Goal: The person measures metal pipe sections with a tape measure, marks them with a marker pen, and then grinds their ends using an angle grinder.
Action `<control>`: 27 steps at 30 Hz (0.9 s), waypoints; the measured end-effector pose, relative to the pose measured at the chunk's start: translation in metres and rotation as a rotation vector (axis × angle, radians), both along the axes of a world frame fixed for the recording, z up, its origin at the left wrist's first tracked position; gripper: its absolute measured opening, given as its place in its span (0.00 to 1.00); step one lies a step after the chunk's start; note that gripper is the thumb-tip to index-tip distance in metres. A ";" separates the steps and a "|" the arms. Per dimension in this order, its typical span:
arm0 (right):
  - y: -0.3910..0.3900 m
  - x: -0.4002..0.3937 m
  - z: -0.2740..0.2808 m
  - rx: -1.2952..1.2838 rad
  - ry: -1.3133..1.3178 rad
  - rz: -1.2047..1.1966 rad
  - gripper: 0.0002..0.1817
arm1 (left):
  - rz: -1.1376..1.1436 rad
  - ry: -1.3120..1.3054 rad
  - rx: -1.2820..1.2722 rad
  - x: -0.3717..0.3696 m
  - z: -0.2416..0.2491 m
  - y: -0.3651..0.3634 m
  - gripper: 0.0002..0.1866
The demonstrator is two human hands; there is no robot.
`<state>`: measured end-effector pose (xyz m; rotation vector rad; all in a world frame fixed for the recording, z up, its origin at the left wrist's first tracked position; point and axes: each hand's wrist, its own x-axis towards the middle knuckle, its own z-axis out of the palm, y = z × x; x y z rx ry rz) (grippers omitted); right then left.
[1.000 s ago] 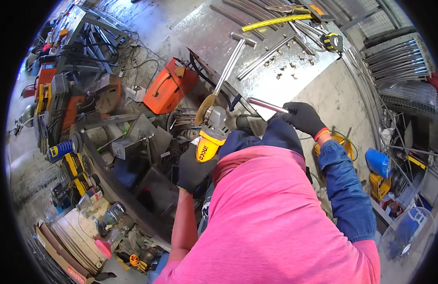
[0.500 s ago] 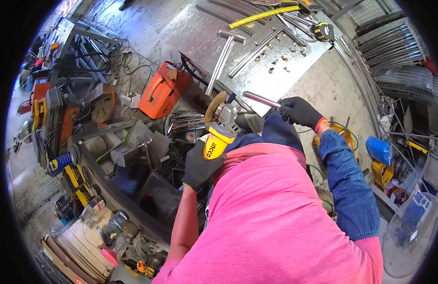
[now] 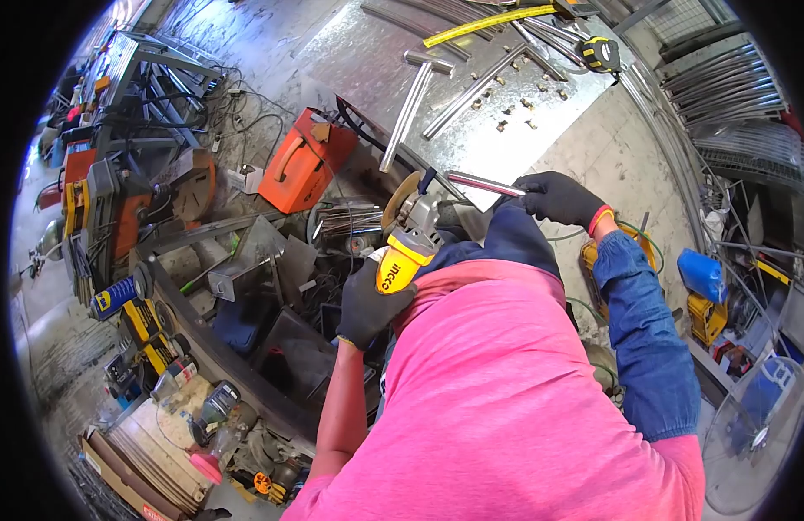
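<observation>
Your left hand (image 3: 367, 306), in a dark glove, is closed firmly around the rear of the yellow angle grinder (image 3: 403, 260), just past 6 o'clock from the view's middle; some fingers are hidden behind the body. The grinder tilts toward 1 o'clock from that hand, its gray head capped by a brown disc (image 3: 397, 202) standing nearly edge-on to you. Your right hand (image 3: 554, 201), also gloved, lies at 2 o'clock from your left and is closed on the end of a shiny metal tube (image 3: 484, 184). The tube points to 9 o'clock from that hand, and its free end sits near the disc but apart from it.

At 11 o'clock from your right hand is a bright metal sheet (image 3: 480, 148) with small brassy fittings (image 3: 509, 111) scattered over it. A T-shaped tube piece (image 3: 405, 117) lies at 12 o'clock from the disc. The black-and-yellow tape measure (image 3: 600, 55) is between 12 and 1 o'clock from your right hand. An orange-red case (image 3: 319, 169) stands at 11 o'clock from your left hand, a blue can (image 3: 115, 297) at 9. From your right hand, a blue bundle (image 3: 702, 276) is at 4.
</observation>
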<state>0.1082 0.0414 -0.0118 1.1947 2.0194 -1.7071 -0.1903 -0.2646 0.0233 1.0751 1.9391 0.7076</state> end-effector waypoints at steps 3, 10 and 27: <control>0.007 0.005 -0.004 -0.109 -0.035 -0.042 0.26 | -0.024 0.046 -0.014 0.000 -0.001 -0.001 0.41; 0.006 0.003 0.006 0.355 -0.026 0.107 0.25 | -0.027 0.066 -0.026 0.003 0.002 0.001 0.42; -0.007 0.007 -0.007 0.486 0.002 0.059 0.19 | -0.082 0.112 -0.016 0.000 0.001 0.018 0.40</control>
